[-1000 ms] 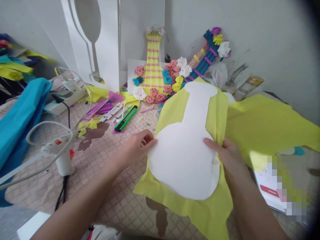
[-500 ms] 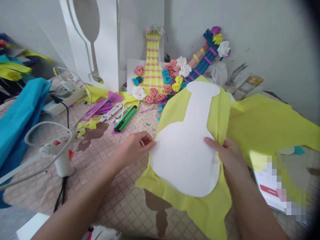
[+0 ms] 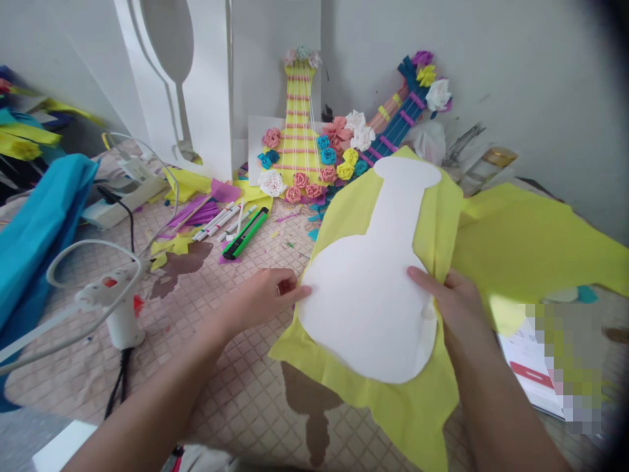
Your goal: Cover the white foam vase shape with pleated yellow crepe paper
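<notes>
A white guitar-shaped cutout (image 3: 366, 308) lies against a larger sheet of yellow crepe paper (image 3: 413, 419), both raised and tilted above the table. My left hand (image 3: 272, 295) pinches the left edge of the two layers, thumb over the white face. On the other side my right hand (image 3: 455, 301) grips them, its thumb on the white cutout and its fingers behind the yellow paper. The yellow sheet sticks out past the cutout all round, wrinkled at the bottom.
A green utility knife (image 3: 246, 234) and white pens (image 3: 216, 221) lie to the left. Farther left stands a glue gun (image 3: 122, 314) with cables, beside blue paper (image 3: 44, 229). Decorated paper guitars (image 3: 299, 131) lean at the wall. More yellow paper (image 3: 531, 242) and a phone or tablet (image 3: 528, 373) lie right.
The upper part of the cutout and yellow paper has shifted slightly right. Both hands keep their hold at the sides.
</notes>
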Tool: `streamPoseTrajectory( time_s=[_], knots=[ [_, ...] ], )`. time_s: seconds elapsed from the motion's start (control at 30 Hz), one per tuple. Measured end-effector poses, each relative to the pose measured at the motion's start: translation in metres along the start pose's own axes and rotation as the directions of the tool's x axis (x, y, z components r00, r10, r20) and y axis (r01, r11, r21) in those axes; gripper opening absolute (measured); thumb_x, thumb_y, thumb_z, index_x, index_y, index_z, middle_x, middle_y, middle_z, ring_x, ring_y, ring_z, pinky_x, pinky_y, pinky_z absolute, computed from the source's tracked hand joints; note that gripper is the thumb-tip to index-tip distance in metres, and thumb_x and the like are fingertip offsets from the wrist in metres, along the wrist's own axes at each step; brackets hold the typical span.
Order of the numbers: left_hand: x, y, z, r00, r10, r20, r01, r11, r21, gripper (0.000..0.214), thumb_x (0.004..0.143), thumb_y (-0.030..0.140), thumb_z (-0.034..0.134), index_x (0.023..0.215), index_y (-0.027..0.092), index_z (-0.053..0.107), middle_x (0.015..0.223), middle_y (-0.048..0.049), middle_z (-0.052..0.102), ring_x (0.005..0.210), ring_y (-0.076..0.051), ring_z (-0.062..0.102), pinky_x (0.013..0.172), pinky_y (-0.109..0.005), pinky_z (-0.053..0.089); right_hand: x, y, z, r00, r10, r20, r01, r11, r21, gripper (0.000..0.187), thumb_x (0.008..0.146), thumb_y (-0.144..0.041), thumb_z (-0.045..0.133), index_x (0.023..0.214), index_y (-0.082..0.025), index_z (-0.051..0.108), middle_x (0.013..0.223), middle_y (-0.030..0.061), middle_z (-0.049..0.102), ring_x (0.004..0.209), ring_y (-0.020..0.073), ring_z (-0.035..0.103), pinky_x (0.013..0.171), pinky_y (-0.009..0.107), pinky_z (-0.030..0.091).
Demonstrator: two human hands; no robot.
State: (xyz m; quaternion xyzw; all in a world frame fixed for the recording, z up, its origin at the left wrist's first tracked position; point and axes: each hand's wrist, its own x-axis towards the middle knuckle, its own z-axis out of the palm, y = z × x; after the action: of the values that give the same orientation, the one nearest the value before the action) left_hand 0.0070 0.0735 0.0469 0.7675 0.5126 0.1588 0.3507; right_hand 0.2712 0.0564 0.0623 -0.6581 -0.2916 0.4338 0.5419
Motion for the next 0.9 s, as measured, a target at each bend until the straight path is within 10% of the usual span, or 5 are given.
streamPoseTrajectory(
  time_s=[0.9],
  knots=[
    [-0.002,0.003,-0.002,0.999,-0.002,0.035,-0.001,0.997,0.083,0.032,0.085,0.036,0.036,0.061,0.017,0.047,0.057,0.0025,0.048,0.054,-0.010,0.043,0.051,-0.023,0.030,0.006,0.013,-0.004,0.993,-0.114,0.023,0.115,0.992,-0.059,0.030,0.055,-0.031,0.077,0.082,-0.024,0.067,0.075,-0.0020,0.069,0.061,0.0149,0.062,0.050,0.022,0.050]
  ],
)
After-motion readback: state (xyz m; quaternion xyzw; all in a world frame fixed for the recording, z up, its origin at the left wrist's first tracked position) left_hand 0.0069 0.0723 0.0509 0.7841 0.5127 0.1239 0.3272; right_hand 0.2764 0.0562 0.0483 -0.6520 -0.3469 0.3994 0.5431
